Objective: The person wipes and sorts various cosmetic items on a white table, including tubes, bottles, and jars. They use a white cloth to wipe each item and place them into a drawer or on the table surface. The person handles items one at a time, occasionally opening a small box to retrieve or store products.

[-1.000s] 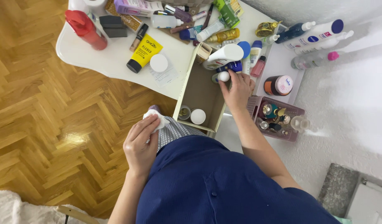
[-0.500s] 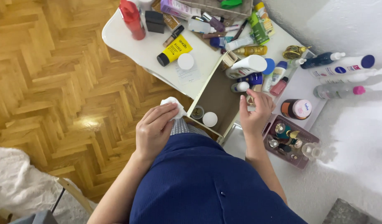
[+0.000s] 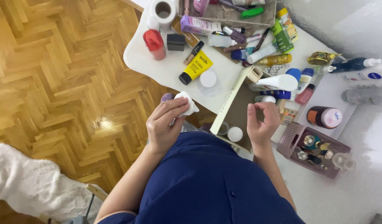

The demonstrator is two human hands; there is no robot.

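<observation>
Herringbone parquet floor (image 3: 54, 83) in warm brown fills the left of the head view, with a glare spot near the middle and a white lacy cloth (image 3: 29, 182) lying at the lower left. A white desk (image 3: 157, 68) stands at the top centre, crowded with toiletries: a red-capped bottle (image 3: 154, 43), a roll of tissue (image 3: 162, 9), a small black box (image 3: 175, 41), a yellow tube with a black cap (image 3: 196, 67), a round white lid (image 3: 208, 78) just beside the tube, and a woven basket (image 3: 228, 16) at the back holding more tubes. An open drawer (image 3: 236, 114) juts out from the desk towards the person; a small white jar (image 3: 235, 134) sits at its near end and a large white bottle (image 3: 278, 82) lies across its far end. Right of the drawer, on a pale surface, are a brown jar with a pink lid (image 3: 325, 117) and a mauve slotted tray (image 3: 290, 143) of small bottles.

The person, in a dark blue top, looks down on both hands. The left hand (image 3: 164, 124) is curled around a crumpled white wipe (image 3: 187, 104), held above the floor just off the desk's near edge; something purple shows behind the fingers, too hidden to name. The right hand (image 3: 261, 122) hovers over the open drawer with fingertips pinched together; whether anything lies between them cannot be told.
</observation>
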